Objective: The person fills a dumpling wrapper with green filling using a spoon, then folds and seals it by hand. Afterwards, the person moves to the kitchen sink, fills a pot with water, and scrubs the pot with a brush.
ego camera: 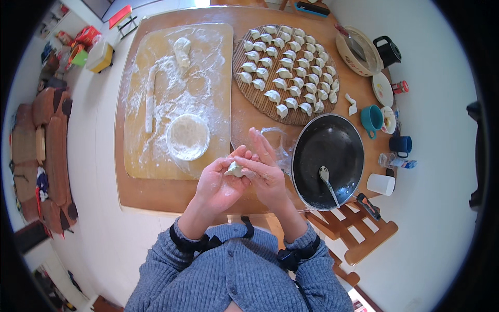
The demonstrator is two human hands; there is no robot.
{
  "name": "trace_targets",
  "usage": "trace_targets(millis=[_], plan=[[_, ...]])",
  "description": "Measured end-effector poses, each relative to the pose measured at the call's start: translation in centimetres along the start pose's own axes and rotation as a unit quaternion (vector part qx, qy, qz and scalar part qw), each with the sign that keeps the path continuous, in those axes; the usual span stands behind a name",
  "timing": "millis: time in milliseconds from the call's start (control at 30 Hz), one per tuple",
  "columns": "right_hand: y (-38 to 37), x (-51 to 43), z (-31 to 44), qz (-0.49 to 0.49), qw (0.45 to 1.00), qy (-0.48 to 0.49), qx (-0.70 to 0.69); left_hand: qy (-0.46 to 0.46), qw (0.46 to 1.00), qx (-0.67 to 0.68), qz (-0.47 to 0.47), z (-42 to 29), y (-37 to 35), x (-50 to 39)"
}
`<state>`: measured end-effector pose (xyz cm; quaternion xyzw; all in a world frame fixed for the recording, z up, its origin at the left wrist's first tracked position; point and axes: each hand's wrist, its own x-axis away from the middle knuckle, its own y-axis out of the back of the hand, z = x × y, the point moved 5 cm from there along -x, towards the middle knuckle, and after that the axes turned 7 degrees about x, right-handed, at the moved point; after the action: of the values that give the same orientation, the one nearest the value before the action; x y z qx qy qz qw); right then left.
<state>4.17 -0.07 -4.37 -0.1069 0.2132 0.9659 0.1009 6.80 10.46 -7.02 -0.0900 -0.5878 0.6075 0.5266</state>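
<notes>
A dumpling [234, 169] sits between my hands, above the table's near edge. My left hand [222, 183] cups it from below and the left, its fingers curled around it. My right hand [267, 171] presses on its right side with thumb and fingers; some right fingers point up and away. Flour dusts both palms. Left of my hands stands a round bowl of flour [188, 136] on a floured board [146, 163]. Farther up that board lie a rolling pin [149, 101] and a lump of dough [182, 51].
Rows of dumplings [287, 63] cover a round woven mat [253, 99] at the back right. Right of my hands stands a black wok [323, 144] holding a spoon [327, 181]. Mugs [371, 119], a large basin [368, 64] and a wooden chair [370, 238] are farther right.
</notes>
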Motion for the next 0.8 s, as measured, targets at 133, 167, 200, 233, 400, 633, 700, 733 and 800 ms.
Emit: trace_targets(millis=[133,167,200,233,400,633,700,733,800], plan=[[-0.1,-1.0,1.2,-0.046,0.995,0.056,0.073,0.044,0.998,-0.023,0.026,-1.0,-1.0,-0.3],[-0.3,-1.2,1.3,-0.039,0.987,0.031,0.153,0.039,0.999,-0.036,-0.005,-1.4,-0.9,-0.4],[-0.3,-1.2,1.7,-0.051,0.976,0.026,0.208,0.049,0.996,-0.068,0.033,-1.7,-1.5,-0.6],[-0.5,-1.3,2.0,-0.047,0.956,0.029,0.290,0.042,0.993,-0.104,0.032,-2.0,-1.6,-0.8],[-2.4,-1.9,0.5,-0.020,0.990,0.015,0.136,0.032,0.993,-0.114,0.029,-4.0,-1.6,-1.7],[-1.5,-7.0,-11.2,-0.251,0.938,-0.190,0.143,0.001,0.988,-0.154,-0.020,-8.3,0.2,-1.0],[-1.2,-8.9,-13.9,-0.282,0.915,-0.150,0.246,0.010,0.984,-0.176,-0.014,-9.2,0.9,0.0],[-1.2,-9.7,-14.9,-0.274,0.901,-0.119,0.314,0.004,0.983,-0.176,-0.043,-9.8,1.6,0.6],[-1.3,-10.8,-16.3,-0.224,0.843,-0.064,0.484,-0.013,0.982,-0.162,-0.093,-11.1,2.9,1.8]])
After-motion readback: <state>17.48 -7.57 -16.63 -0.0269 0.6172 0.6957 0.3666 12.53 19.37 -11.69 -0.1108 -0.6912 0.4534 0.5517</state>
